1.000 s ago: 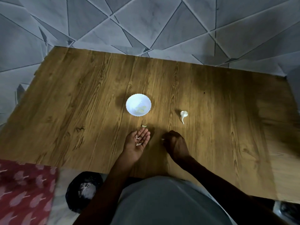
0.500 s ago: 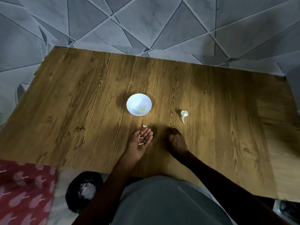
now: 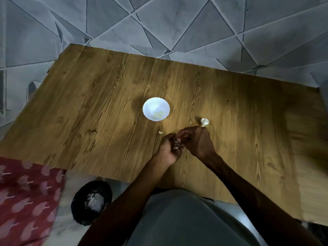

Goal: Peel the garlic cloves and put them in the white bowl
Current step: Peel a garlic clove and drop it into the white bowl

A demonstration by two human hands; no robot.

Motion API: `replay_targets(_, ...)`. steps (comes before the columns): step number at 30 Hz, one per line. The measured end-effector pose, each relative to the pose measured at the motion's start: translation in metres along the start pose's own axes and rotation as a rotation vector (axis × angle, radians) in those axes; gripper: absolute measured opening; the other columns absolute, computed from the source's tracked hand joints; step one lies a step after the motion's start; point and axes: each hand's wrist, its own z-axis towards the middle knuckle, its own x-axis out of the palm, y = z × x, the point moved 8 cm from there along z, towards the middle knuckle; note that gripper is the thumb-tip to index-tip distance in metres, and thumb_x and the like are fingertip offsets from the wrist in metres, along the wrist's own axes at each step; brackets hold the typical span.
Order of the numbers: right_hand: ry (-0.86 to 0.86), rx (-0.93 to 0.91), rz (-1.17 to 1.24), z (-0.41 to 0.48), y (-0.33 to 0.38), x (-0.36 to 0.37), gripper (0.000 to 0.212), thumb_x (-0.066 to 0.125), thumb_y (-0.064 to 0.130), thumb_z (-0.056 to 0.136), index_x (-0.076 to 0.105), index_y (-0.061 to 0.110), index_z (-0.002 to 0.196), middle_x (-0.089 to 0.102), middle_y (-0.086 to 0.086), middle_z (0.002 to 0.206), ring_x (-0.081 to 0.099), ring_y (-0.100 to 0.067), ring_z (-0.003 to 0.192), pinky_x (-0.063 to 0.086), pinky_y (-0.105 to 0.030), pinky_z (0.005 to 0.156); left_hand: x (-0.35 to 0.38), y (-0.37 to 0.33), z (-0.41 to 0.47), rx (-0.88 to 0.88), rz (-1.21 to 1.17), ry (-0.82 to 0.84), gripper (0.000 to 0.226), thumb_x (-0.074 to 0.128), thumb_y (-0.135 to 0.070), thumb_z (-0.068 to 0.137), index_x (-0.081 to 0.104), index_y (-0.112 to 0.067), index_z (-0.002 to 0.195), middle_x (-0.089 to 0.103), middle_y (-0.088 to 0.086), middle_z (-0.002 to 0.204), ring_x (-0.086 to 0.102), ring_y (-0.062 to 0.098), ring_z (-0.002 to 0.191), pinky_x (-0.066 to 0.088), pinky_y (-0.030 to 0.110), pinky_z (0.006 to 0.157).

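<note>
Your left hand [image 3: 168, 150], flat and palm-up a moment ago, now cups the garlic cloves [image 3: 176, 146] at lower centre. Your right hand [image 3: 197, 142] has crossed over, fingers curled into that palm; whether they grip a clove, I cannot tell. Peeling looks to be resuming. The white bowl [image 3: 150, 106] sits just above.

The counter [image 3: 88, 112] is brown wood grain, the bowl [image 3: 150, 104] white. Grey floor tiles [image 3: 159, 18] bear triangular lines; the cloth [image 3: 23, 192] is red with pink motifs.
</note>
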Motion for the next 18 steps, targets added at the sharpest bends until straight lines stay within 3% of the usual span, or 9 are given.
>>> replay_targets(4,-0.033,-0.072,-0.095,-0.002,0.01,-0.016,0.026,0.052,0.021,0.072,0.075,0.025,0.083,0.074,0.009,0.08,0.068,-0.004,0.072,0.057,-0.033,0.068,0.013,0.004,-0.004,0.012,-0.037,0.064,0.025,0.037,-0.007,0.09,0.047,-0.009,0.067,0.057,0.003,0.05,0.051,0.01,0.044,0.038,0.019,0.058)
replay_targets(6,-0.057,-0.074,-0.097,-0.005,0.012,-0.021,0.021,0.059,0.015,0.074,0.075,0.027,0.082,0.073,0.014,0.078,0.067,0.0,0.071,0.056,-0.028,0.067,0.015,0.005,-0.006,0.017,-0.04,0.078,0.029,0.036,-0.008,0.09,0.051,-0.007,0.065,0.057,0.003,0.051,0.047,0.01,0.043,0.035,0.018,0.057)
replay_targets(8,-0.106,-0.077,-0.115,-0.008,0.015,-0.027,0.024,0.065,0.007,0.077,0.075,0.028,0.081,0.071,0.018,0.075,0.065,0.004,0.071,0.052,-0.018,0.064,0.014,0.002,-0.008,0.032,-0.032,0.066,0.036,0.032,-0.011,0.096,0.053,-0.005,0.067,0.062,0.006,0.053,0.053,0.011,0.041,0.044,0.018,0.048)
replay_targets(11,-0.08,-0.123,-0.018,-0.009,0.03,-0.024,0.042,0.055,-0.012,0.076,0.073,0.026,0.079,0.069,0.023,0.075,0.065,0.008,0.074,0.046,-0.008,0.065,0.003,-0.006,-0.018,0.064,-0.095,0.038,0.034,0.034,-0.012,0.1,0.056,0.001,0.078,0.071,0.016,0.069,0.07,0.02,0.054,0.056,0.025,0.048)
replay_targets(14,-0.01,-0.083,0.168,-0.01,0.041,-0.007,0.043,0.059,-0.012,0.08,0.073,0.028,0.085,0.071,0.021,0.08,0.068,0.004,0.079,0.053,-0.02,0.073,-0.023,-0.024,-0.029,0.123,-0.172,0.018,0.033,0.036,-0.015,0.101,0.062,0.003,0.094,0.073,0.017,0.078,0.073,0.024,0.067,0.06,0.029,0.063)
replay_targets(16,0.087,-0.013,0.279,-0.011,0.049,0.023,0.032,0.065,-0.001,0.086,0.075,0.029,0.092,0.075,0.014,0.088,0.07,-0.005,0.084,0.058,-0.033,0.079,-0.056,-0.041,-0.04,0.165,-0.241,-0.016,0.034,0.034,-0.017,0.102,0.063,0.001,0.095,0.073,0.014,0.08,0.071,0.023,0.076,0.057,0.031,0.073)
replay_targets(18,0.176,-0.003,0.335,-0.017,0.066,0.057,0.026,0.066,0.003,0.088,0.076,0.027,0.094,0.076,0.012,0.091,0.07,-0.007,0.086,0.057,-0.035,0.083,-0.096,-0.055,-0.056,0.194,-0.316,-0.066,0.035,0.034,-0.016,0.101,0.063,0.001,0.092,0.071,0.013,0.089,0.066,0.023,0.084,0.053,0.031,0.08)
